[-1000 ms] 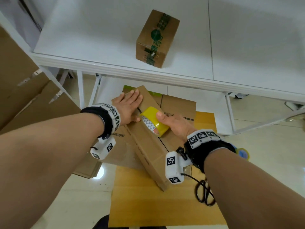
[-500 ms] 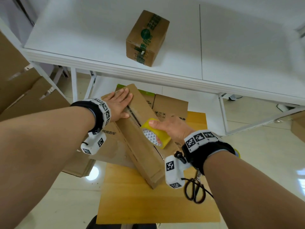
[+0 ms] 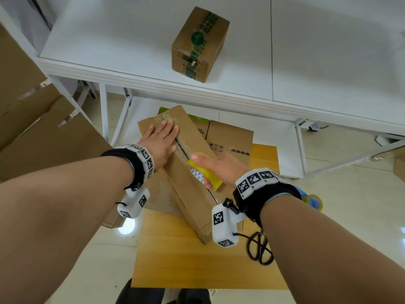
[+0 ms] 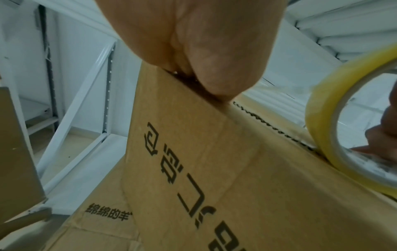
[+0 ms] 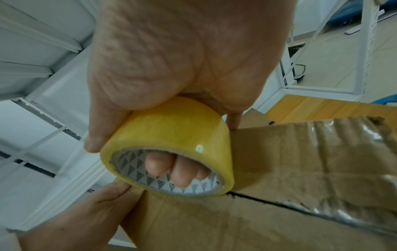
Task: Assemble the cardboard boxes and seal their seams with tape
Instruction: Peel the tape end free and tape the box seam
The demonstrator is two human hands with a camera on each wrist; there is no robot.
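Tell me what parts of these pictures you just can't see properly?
- Left hand, left wrist view: fingers hidden beyond the palm; the head view shows them flat on the brown cardboard box.
- Black scissors, head view: blades hidden by the right forearm.
- Second tape roll with blue core, head view: mostly behind the right wrist.
- Yellow tape roll, left wrist view: cut off by the right edge.

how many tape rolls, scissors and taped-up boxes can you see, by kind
tape rolls: 2, a yellow one in the right hand, another on the floor behind that wrist
scissors: 1
sealed box on the table: 1
box being taped: 1
total: 5
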